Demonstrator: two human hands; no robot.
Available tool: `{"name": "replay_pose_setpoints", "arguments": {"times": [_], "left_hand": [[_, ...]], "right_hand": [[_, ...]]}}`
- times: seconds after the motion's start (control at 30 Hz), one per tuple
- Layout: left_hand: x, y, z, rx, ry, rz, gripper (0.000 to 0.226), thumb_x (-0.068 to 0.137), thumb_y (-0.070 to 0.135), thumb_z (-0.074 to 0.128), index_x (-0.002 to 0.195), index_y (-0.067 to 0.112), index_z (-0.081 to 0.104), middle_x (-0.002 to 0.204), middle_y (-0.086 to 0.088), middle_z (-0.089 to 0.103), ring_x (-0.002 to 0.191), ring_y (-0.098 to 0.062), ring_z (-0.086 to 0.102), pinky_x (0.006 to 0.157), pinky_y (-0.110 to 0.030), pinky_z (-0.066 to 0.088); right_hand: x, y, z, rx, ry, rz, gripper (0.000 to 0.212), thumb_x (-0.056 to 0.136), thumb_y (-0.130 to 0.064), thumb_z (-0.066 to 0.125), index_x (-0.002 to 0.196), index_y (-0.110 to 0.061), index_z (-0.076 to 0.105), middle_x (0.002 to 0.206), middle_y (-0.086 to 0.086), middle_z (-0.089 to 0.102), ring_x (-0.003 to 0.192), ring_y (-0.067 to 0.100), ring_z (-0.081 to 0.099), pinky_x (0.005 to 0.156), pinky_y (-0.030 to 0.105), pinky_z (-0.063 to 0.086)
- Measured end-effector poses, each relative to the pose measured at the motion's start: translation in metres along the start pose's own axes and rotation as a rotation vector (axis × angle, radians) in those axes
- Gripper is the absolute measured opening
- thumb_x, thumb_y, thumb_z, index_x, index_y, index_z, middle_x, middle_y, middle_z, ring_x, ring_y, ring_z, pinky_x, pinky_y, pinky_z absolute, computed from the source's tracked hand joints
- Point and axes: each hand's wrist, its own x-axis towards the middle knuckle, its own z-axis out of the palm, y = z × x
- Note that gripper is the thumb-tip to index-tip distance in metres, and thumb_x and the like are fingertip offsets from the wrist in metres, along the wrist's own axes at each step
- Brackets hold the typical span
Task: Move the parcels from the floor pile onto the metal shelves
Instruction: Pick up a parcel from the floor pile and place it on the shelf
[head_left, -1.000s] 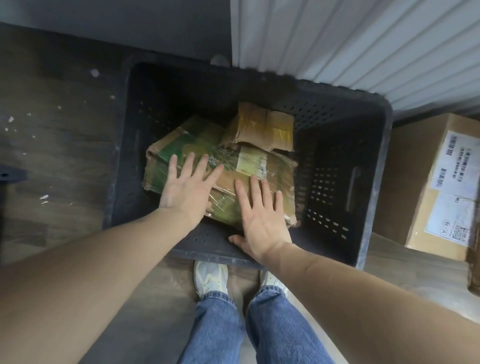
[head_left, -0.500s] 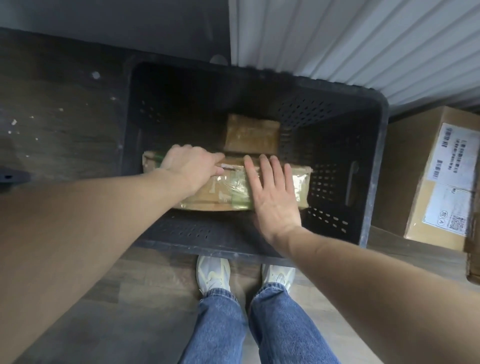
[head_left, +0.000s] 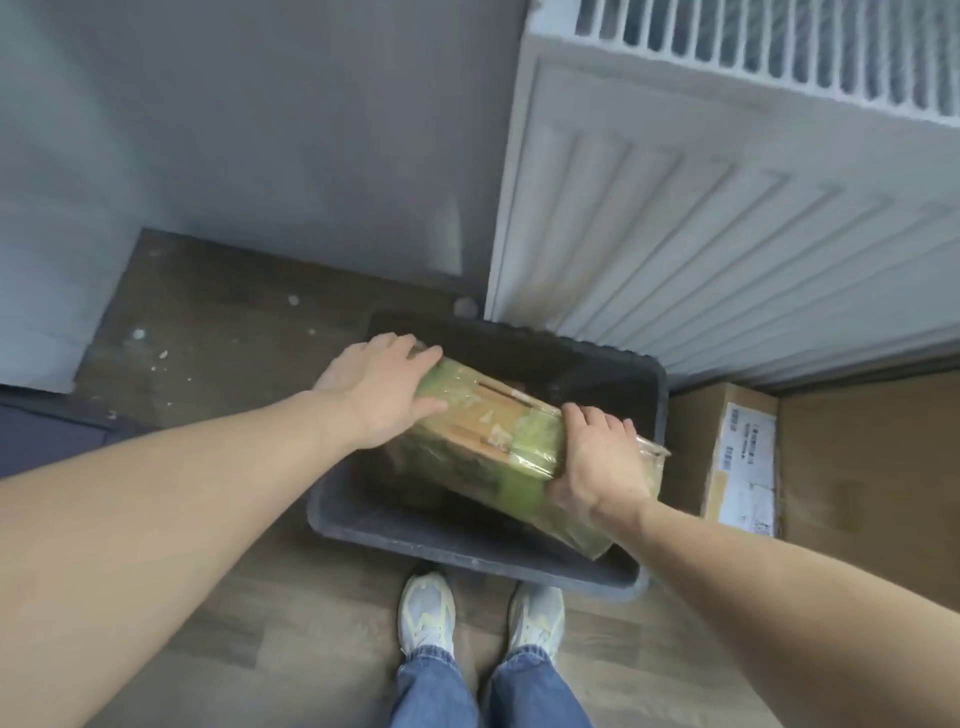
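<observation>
At frame centre, both hands, left (head_left: 382, 392) and right (head_left: 602, 457), are gripping a plastic-wrapped rectangular cardboard parcel (head_left: 483, 441), fingers curled over its ends, seemingly above the dark crate (head_left: 467, 545).

A dark wood-plank floor (head_left: 218, 613), flecked with pale specks toward the far left, carries everything here. A black plastic crate (head_left: 467, 551) stands directly on it, its far corner just beside the foot of a white radiator (head_left: 727, 218), and a cardboard box (head_left: 737, 457) with white printed labels sits on the floor just to the crate's right. At the crate's near rim a person's two pale sneakers (head_left: 428, 616) stand on the planks.
</observation>
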Motion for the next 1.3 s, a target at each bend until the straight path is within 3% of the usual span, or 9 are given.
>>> {"name": "replay_pose_setpoints", "arguments": {"times": [0.2,0.37,0.53,0.6,0.7,0.8,1.07,1.2,1.3], "left_hand": [[-0.105,-0.022,-0.123,-0.015,0.075,0.013,0.094,0.087,0.068,0.051,0.158,0.03,0.002,0.165,-0.006,0.005,0.151,-0.026,0.002,0.122,-0.042,0.012],[-0.207,-0.018,-0.239,0.039,0.225,0.051,0.125,0.069,0.077,0.065,0.155,0.031,-0.014,0.164,-0.008,-0.009,0.151,-0.028,-0.01,0.122,-0.047,0.0],[-0.301,-0.005,-0.324,0.118,0.318,-0.003,0.138,0.063,0.079,0.068,0.15,0.031,-0.026,0.163,-0.011,-0.015,0.149,-0.031,-0.016,0.121,-0.054,-0.001],[-0.337,0.001,-0.336,0.103,0.317,-0.06,0.136,0.065,0.075,0.069,0.151,0.03,-0.025,0.164,-0.013,-0.004,0.151,-0.032,-0.006,0.12,-0.054,0.001],[-0.394,0.01,-0.349,0.053,0.371,-0.145,0.127,0.066,0.07,0.069,0.155,0.031,-0.012,0.151,-0.011,0.027,0.139,-0.03,0.027,0.12,-0.046,0.011],[-0.441,0.024,-0.367,0.039,0.439,-0.216,0.124,0.066,0.069,0.069,0.156,0.031,-0.006,0.143,-0.008,0.033,0.131,-0.027,0.034,0.118,-0.043,0.016],[-0.521,0.067,-0.399,-0.006,0.565,-0.412,0.117,0.072,0.062,0.071,0.157,0.032,-0.004,0.158,-0.007,0.017,0.147,-0.026,0.013,0.122,-0.046,0.001],[-0.561,0.071,-0.396,-0.065,0.695,-0.534,0.097,0.088,0.047,0.063,0.156,0.034,-0.005,0.165,-0.001,0.003,0.151,-0.018,0.0,0.123,-0.045,0.001],[-0.585,0.071,-0.387,-0.028,0.872,-0.72,0.082,0.098,0.041,0.049,0.156,0.031,-0.009,0.165,-0.004,-0.003,0.151,-0.02,-0.007,0.123,-0.042,-0.001]], "right_hand": [[-0.065,-0.011,-0.168,0.073,-0.04,0.029,0.095,0.054,-0.043,0.078,0.14,-0.023,0.041,0.117,0.001,0.054,0.109,0.026,0.054,0.096,0.035,0.046],[-0.154,-0.049,-0.316,0.028,0.02,-0.108,0.095,0.056,-0.042,0.084,0.139,-0.023,0.043,0.119,-0.001,0.055,0.108,0.022,0.056,0.091,0.031,0.049],[-0.229,-0.094,-0.418,-0.088,0.166,-0.31,0.091,0.05,-0.045,0.079,0.133,-0.029,0.047,0.112,-0.007,0.055,0.103,0.018,0.056,0.088,0.031,0.051],[-0.255,-0.106,-0.441,-0.151,0.259,-0.41,0.093,0.054,-0.047,0.078,0.138,-0.029,0.043,0.121,-0.006,0.053,0.114,0.02,0.052,0.096,0.029,0.043],[-0.301,-0.12,-0.47,-0.211,0.373,-0.518,0.091,0.065,-0.047,0.076,0.145,-0.029,0.035,0.133,-0.006,0.048,0.125,0.019,0.043,0.103,0.03,0.033],[-0.333,-0.122,-0.491,-0.208,0.418,-0.622,0.093,0.068,-0.045,0.074,0.148,-0.028,0.03,0.143,-0.006,0.042,0.134,0.019,0.037,0.115,0.035,0.021],[-0.383,-0.125,-0.546,-0.246,0.467,-0.803,0.095,0.069,-0.045,0.075,0.149,-0.024,0.028,0.145,-0.001,0.041,0.132,0.023,0.038,0.114,0.036,0.024],[-0.4,-0.146,-0.563,-0.259,0.468,-0.882,0.089,0.074,-0.045,0.07,0.15,-0.032,0.024,0.135,0.0,0.051,0.122,0.025,0.05,0.089,0.029,0.038],[-0.4,-0.161,-0.561,-0.105,0.383,-0.905,0.078,0.078,-0.052,0.066,0.146,-0.043,0.03,0.114,0.001,0.062,0.107,0.023,0.059,0.082,0.029,0.046]]}}
